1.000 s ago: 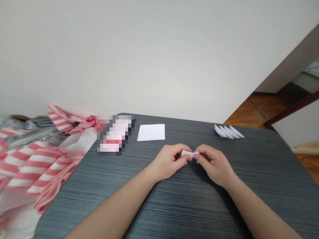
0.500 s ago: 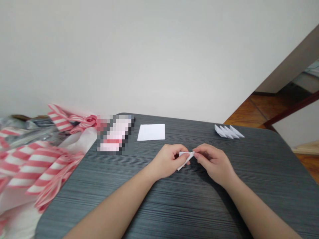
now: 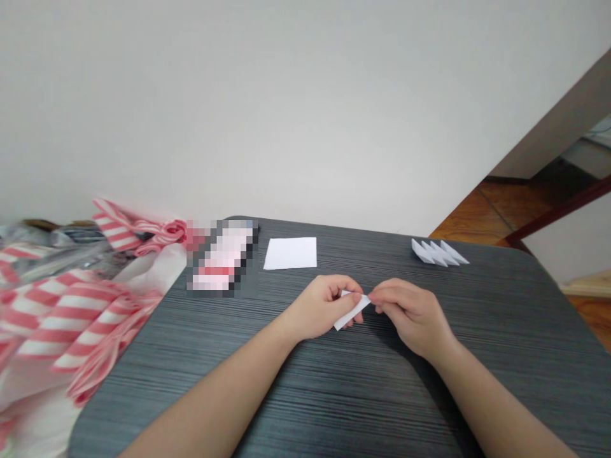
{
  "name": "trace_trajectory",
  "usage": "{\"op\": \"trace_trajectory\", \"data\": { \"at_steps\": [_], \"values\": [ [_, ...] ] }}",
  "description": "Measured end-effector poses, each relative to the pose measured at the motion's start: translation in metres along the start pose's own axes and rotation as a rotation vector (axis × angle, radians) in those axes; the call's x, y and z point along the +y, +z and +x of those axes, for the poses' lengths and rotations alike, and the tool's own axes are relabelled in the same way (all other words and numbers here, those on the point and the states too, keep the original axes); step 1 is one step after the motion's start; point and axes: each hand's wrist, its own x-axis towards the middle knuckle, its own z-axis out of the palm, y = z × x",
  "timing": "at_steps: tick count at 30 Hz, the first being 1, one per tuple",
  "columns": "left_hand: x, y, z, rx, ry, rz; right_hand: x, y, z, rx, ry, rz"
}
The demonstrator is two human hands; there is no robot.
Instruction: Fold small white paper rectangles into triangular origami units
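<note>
A small folded white paper (image 3: 352, 312) is held between my two hands, a little above the dark table (image 3: 305, 394). My left hand (image 3: 322, 308) is closed on it, thumb on top and fingers underneath, hiding part of the paper. The fingertips of my right hand (image 3: 410, 312) pinch the paper's pointed right end. Beyond my left hand lies a flat white sheet or stack of paper (image 3: 291, 253). Several folded white paper pieces (image 3: 439, 252) with pointed ends lie overlapping in a row, farther back past my right hand.
A pixelated dark-edged object (image 3: 222, 257) with a pink and white face lies at the table's back left. Red-and-white striped cloth (image 3: 71, 312) and clear plastic are heaped beside the table's left edge. A pale wall (image 3: 305, 114) rises behind the table.
The folded paper has tilted slightly, its lower left end now further down and left, with more of its face showing. My right fingers have drawn closer together on its tip.
</note>
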Motion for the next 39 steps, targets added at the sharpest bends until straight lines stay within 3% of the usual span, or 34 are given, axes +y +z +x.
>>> {"op": "trace_trajectory", "data": {
  "at_steps": [6,13,18,22,26,31,39],
  "values": [
    [0.004,-0.002,0.0,-0.069,-0.027,0.043,-0.004,0.0,-0.001,-0.026,-0.041,-0.041],
    [0.005,0.0,-0.001,-0.021,-0.057,0.088,-0.004,0.0,0.0,-0.029,-0.026,-0.031],
    [0.002,0.0,0.0,-0.016,-0.014,0.201,-0.002,0.0,-0.001,-0.016,0.302,-0.027],
    [0.003,0.001,0.0,-0.026,0.017,0.297,-0.003,0.0,0.002,-0.153,0.47,0.034],
    [0.007,0.002,-0.001,-0.04,0.051,0.389,-0.008,0.0,0.005,-0.259,0.475,0.045],
    [0.011,0.002,-0.002,-0.041,0.053,0.439,-0.009,0.001,0.005,-0.294,0.45,0.028],
    [0.004,0.003,0.0,-0.012,-0.024,0.086,-0.002,-0.001,0.001,-0.167,0.361,-0.065]
  ]
}}
